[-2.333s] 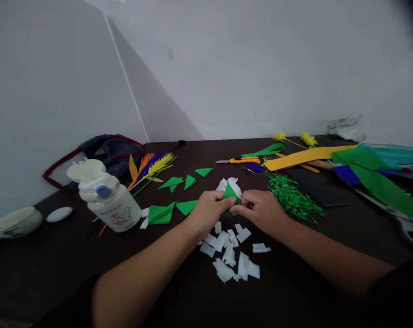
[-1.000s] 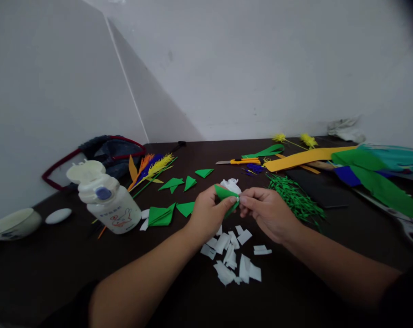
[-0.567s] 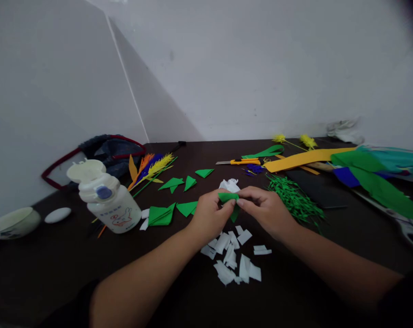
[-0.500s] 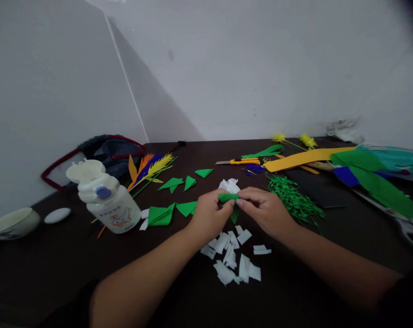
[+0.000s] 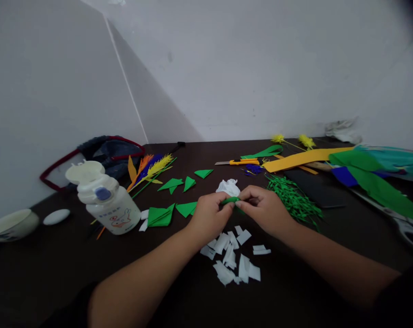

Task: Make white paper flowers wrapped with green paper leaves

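Both my hands meet over the middle of the dark table (image 5: 56, 273). My left hand (image 5: 211, 217) and my right hand (image 5: 262, 209) pinch the same small green paper piece (image 5: 231, 200) between thumbs and fingertips; it looks folded or rolled narrow. Just behind the hands lies a crumpled white paper wad (image 5: 228, 187). Under the wrists sit several white paper scraps (image 5: 233, 255). Green paper triangles (image 5: 174, 183) and a folded green piece (image 5: 161, 214) lie to the left of my left hand.
A white glue bottle (image 5: 105, 200) with its cap flipped open stands at the left, near a bowl (image 5: 8, 224). Shredded green paper (image 5: 293, 198), a yellow utility knife (image 5: 242, 161), coloured paper sheets (image 5: 370, 173), scissors (image 5: 402, 223) and paper feather stems (image 5: 151, 168) lie around.
The green piece went from a broad triangle held up between the hands to a narrow, flattened shape pinched low. Both hands stayed in place, fingers working closer together.
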The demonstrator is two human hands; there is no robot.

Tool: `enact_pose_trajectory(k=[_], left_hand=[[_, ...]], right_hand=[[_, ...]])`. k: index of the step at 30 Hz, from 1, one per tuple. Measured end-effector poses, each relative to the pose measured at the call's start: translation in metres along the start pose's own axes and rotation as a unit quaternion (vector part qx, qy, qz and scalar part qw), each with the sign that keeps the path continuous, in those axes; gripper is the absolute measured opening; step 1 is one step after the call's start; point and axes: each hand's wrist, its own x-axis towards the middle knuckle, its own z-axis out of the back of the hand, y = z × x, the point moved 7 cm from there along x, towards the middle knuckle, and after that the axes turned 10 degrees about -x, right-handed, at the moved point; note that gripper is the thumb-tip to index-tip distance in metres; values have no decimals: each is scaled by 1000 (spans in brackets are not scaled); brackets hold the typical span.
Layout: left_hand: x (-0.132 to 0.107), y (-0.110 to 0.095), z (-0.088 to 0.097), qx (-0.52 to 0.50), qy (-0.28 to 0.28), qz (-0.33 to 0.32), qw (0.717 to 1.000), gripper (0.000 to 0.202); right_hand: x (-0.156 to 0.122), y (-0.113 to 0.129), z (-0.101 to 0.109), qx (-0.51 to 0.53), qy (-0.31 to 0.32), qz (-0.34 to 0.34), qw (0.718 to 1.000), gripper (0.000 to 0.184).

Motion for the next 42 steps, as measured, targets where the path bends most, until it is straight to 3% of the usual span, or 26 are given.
enact_pose_trajectory(k=[5,13,18,21,25,30,37,42], left_hand=[[-2,-2,-2,-20,24,7,999,14],[2,6,-3,-61,29,28,997,22],[5,12,3,-109,-11,42,993,21],[6,15,8,-110,-35,48,992,22],[5,14,10,-106,-42,44,993,20],[4,8,8,-100,-40,30,994,19],[3,15,-2,-159,5,81,984,11],[3,19,-6,-194,22,98,976,9]], right_hand=[[1,-9,-6,69,31,-46,996,6],[-1,-2,-6,31,48,-30,998,7],[2,-9,-6,70,62,-43,995,7],[3,-15,-1,71,31,-54,996,7],[3,-5,11,37,-40,7,998,15],[-1,15,7,-22,-48,114,992,17],[-5,19,7,-121,-67,148,979,12],[-3,13,8,-95,-56,92,990,6]])
